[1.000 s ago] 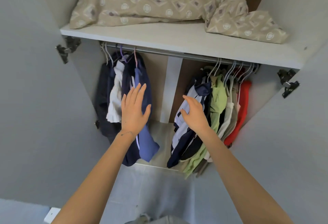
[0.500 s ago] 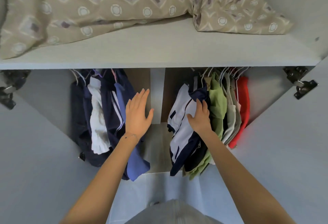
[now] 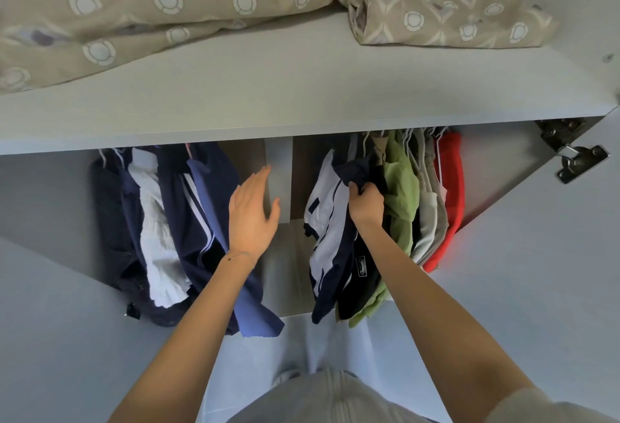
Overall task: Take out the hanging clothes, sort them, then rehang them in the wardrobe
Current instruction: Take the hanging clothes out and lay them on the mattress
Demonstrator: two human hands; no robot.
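Inside the open wardrobe a pale centre post [image 3: 278,161] splits the hanging space. Just right of the post, the right hand [image 3: 365,203] has its fingers curled tight around the upper part of a navy garment [image 3: 355,171], which hangs between a white-and-navy shirt [image 3: 327,201] nearer the post and a green top [image 3: 401,187] farther from it. Beyond the green top hang pale garments and, farthest from the post, a red one [image 3: 449,194]. The left hand [image 3: 251,211] is held in front of the post's left edge, fingers straight, thumb spread, holding nothing; a thin bracelet [image 3: 238,256] circles its wrist. Left of the post hang a blue garment [image 3: 214,221], dark navy pieces and a white one [image 3: 157,221]. Above the post, the shelf [image 3: 302,93] carries beige patterned bedding [image 3: 167,3].
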